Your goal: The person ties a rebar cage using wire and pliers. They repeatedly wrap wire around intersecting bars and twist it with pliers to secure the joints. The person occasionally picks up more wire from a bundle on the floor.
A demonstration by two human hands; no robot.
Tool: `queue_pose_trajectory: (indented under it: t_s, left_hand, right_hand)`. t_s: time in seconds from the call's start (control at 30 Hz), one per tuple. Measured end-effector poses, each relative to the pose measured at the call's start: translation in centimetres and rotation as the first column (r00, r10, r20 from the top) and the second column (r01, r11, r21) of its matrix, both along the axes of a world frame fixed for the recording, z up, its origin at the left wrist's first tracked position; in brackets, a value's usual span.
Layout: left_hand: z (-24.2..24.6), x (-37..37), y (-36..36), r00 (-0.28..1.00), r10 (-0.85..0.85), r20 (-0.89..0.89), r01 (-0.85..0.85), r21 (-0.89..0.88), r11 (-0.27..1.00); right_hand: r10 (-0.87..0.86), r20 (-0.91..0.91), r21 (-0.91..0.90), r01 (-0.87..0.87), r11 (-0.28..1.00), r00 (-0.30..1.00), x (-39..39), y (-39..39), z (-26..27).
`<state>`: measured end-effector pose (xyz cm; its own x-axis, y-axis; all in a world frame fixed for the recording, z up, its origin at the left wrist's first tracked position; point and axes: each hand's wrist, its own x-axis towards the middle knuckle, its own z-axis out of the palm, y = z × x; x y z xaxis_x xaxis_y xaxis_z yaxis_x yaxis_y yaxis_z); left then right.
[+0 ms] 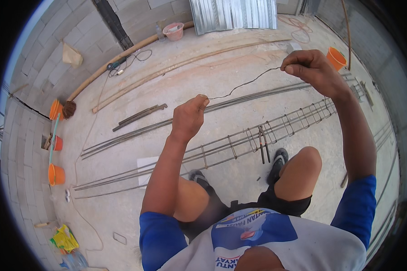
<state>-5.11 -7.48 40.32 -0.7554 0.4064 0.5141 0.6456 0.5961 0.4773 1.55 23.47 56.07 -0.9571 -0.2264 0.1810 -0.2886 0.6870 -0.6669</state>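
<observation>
A thin, wavy strand of tie wire [246,83] stretches between my two raised hands. My left hand [191,113] pinches its near end between thumb and fingers. Higher up on the right, my right hand [310,69] grips the other end. Below them a rebar cage [235,146] of long bars and square stirrups lies across the floor in front of my feet. A pair of pincers [263,144] with dark handles leans over the cage's bars. Beyond the cage runs a bundle of loose rebar [132,134], partly hidden behind my left arm.
Two dark metal bars [139,117], one hooked, lie left of the bundle. Farther off are long wooden boards [176,69], an angle grinder [117,63] with its cord, and corrugated metal sheets [235,15]. Orange buckets [56,174] stand along the block wall [20,162].
</observation>
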Motion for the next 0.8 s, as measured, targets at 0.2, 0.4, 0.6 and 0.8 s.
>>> queue_pose_trajectory:
  t_s: [0.2, 0.4, 0.6, 0.8]
  left_hand:
    - [1.6, 1.7, 2.4, 0.970, -0.126, -0.209, 0.164, 0.173, 0.971]
    - [0.3, -1.3, -1.6, 0.997, 0.003, -0.076, 0.008, 0.148, 0.989]
    - [1.8, -0.8, 1.3, 0.991, -0.088, -0.104, 0.110, 0.235, 0.966]
    - [2.2, -3.1, -1.6, 0.992, -0.008, -0.124, 0.000, -0.067, 0.998]
  right_hand:
    - [-0.170, -0.053, 0.795, 0.145, 0.589, 0.984, -0.6, 2.6, -7.3]
    - [-0.024, 0.265, 0.045, 0.012, 0.999, 0.964, 2.7, 0.4, 0.0]
    - [-0.329, -0.297, 0.533, 0.441, 0.722, 0.896, 0.4, 5.0, -2.8]
    - [0.261, 0.429, 0.106, -0.334, 0.936, 0.865, 4.4, -1.0, -0.1]
